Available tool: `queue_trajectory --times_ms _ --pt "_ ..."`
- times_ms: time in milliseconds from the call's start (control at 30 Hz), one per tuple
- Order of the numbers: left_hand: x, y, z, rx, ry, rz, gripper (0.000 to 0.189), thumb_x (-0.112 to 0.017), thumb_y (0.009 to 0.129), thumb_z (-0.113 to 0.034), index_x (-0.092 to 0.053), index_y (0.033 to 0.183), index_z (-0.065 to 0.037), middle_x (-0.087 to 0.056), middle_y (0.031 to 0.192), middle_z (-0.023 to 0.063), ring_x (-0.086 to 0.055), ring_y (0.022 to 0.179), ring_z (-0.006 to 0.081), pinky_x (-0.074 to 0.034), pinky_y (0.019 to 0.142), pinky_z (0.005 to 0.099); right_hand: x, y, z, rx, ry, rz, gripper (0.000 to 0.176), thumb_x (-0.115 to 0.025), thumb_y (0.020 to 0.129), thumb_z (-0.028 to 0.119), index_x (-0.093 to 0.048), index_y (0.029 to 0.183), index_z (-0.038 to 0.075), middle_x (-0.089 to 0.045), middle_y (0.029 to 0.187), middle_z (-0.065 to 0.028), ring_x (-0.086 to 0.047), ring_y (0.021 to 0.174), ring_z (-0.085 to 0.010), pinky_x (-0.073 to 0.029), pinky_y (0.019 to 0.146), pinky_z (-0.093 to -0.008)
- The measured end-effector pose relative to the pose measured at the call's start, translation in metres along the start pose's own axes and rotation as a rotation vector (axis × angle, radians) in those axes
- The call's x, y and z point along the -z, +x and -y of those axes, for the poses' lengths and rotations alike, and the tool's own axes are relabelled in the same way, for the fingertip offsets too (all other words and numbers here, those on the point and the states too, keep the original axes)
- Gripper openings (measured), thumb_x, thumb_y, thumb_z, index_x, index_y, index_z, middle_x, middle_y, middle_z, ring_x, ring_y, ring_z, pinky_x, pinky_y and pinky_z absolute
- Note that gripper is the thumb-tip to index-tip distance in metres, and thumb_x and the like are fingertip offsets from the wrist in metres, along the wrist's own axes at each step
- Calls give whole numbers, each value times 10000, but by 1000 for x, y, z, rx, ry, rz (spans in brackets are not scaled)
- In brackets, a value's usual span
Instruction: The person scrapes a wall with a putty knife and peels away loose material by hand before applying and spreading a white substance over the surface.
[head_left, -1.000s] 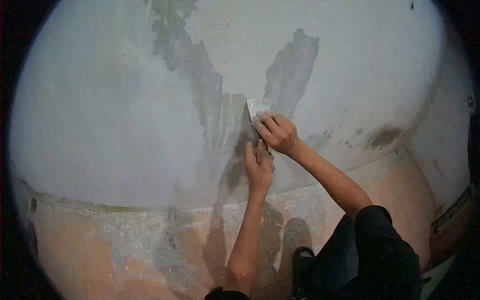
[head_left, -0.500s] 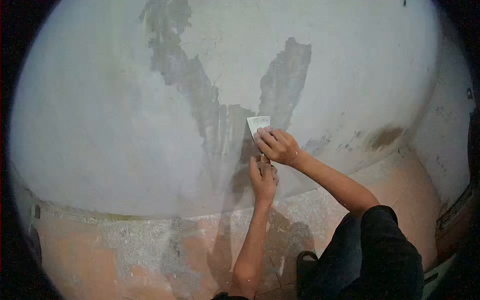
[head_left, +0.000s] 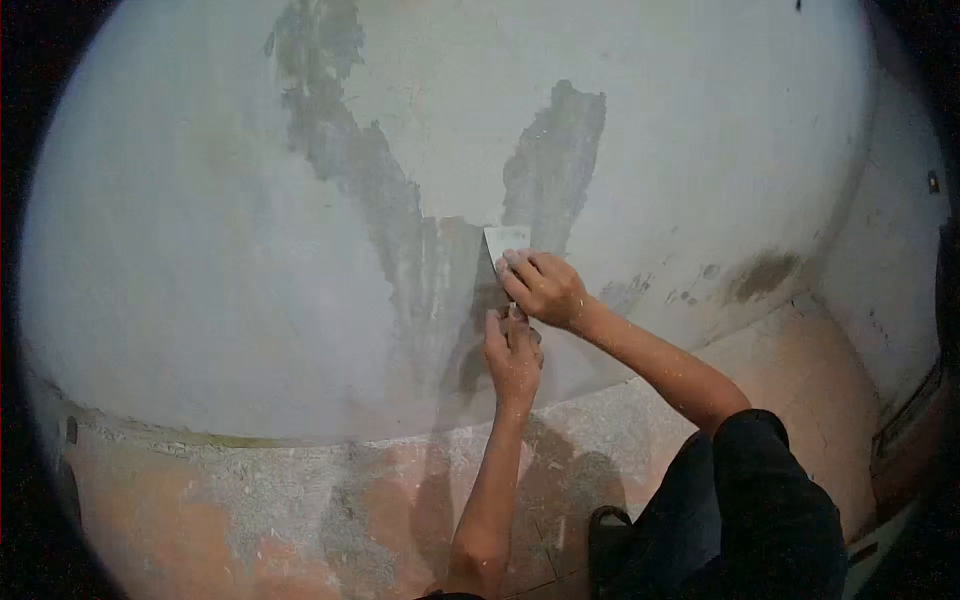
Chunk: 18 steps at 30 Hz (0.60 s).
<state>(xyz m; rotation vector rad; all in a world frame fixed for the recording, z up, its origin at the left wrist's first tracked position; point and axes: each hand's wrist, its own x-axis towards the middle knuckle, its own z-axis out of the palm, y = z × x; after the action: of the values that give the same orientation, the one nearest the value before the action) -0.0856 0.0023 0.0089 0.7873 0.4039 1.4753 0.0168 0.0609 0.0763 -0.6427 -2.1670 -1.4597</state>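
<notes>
A flat scraper [head_left: 508,238] with a pale, wide blade lies against the wall at the lower end of a bare grey patch [head_left: 558,150]. My right hand [head_left: 543,288] presses on the blade with its fingers. Just below it, my left hand [head_left: 514,345] is wrapped round the handle, which is mostly hidden by the fingers. The blade's top edge touches the wall where the pale coating [head_left: 450,130] meets the grey surface.
A second grey patch [head_left: 350,160] runs up the wall to the left. Dark stains [head_left: 765,277] mark the wall at the lower right. The floor [head_left: 300,510] is spotted with white residue. A dark shoe [head_left: 608,518] and a trouser leg [head_left: 670,510] show at the bottom.
The wall patches, both hands and the scraper appear slightly further left in the view. Both hands keep their hold on the scraper.
</notes>
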Motion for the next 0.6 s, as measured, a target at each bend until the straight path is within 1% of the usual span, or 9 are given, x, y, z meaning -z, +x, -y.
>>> queue_trajectory --times_ms 67,100,200,267,333,367,467,500,600 --pt "5 -2 14 -21 42 -23 156 -434 994 -202 -392 988 -52 -372 633 -28 -314 470 32 -251 382 212 -6 -9 8 -23 16 -39 185 -629 716 102 -628 889 37 -646 909 -74 -629 777 -186 -522 621 -268" --pt "3 -3 14 10 46 -44 165 -441 990 -196 -399 1008 -37 -378 651 -22 -325 485 33 -254 387 212 -3 -9 6 17 25 -29 181 -633 705 95 -625 875 32 -642 896 -75 -625 759 -185 -514 599 -264" --pt "-6 3 1 -23 -23 -7 181 -448 985 -196 -384 1029 -32 -377 654 -21 -334 497 34 -255 393 210 4 7 -12 59 13 -47 180 -628 709 98 -625 875 30 -641 892 -76 -622 754 -186 -518 604 -273" --pt "-6 0 9 -7 -40 -27 181 -445 984 -192 -378 1034 -32 -382 653 -23 -336 495 38 -258 393 212 3 1 -4 19 18 -23 177 -625 714 103 -628 878 36 -641 894 -77 -617 748 -186 -517 603 -270" --pt "-4 -3 19 30 -8 -45 185 -454 986 -211 -384 1029 -45 -385 642 -29 -329 482 38 -254 389 214 2 -11 3 -32 11 -1 175 -634 696 133 -600 847 52 -636 932 -91 -614 791 -186 -523 643 -278" --pt "-4 -7 20 57 9 -40 160 -451 988 -203 -392 1029 -61 -387 633 -32 -324 468 37 -251 386 214 4 -16 4 1 38 16 194 -629 685 132 -598 855 45 -636 921 -93 -610 775 -187 -515 620 -283" --pt "-10 -1 6 -36 63 -3 152 -451 990 -209 -398 999 -67 -391 629 -30 -322 461 35 -249 384 211 3 -13 -14 69 17 4 241 -630 687 107 -625 915 29 -641 901 -76 -612 754 -182 -509 601 -271" --pt "-12 3 -3 -14 77 16 112 -409 991 -171 -405 1033 -67 -415 653 -6 -346 481 49 -266 387 215 5 -4 -16 -3 3 3 223 -623 687 140 -604 882 32 -633 917 -88 -607 760 -192 -514 621 -283" --pt "-7 3 10 -21 79 29 130 -413 999 -206 -400 1000 -77 -405 640 -9 -335 470 47 -261 384 219 4 -8 -6 -68 11 -10 213 -625 697 135 -600 882 32 -635 902 -83 -614 775 -190 -511 618 -273"
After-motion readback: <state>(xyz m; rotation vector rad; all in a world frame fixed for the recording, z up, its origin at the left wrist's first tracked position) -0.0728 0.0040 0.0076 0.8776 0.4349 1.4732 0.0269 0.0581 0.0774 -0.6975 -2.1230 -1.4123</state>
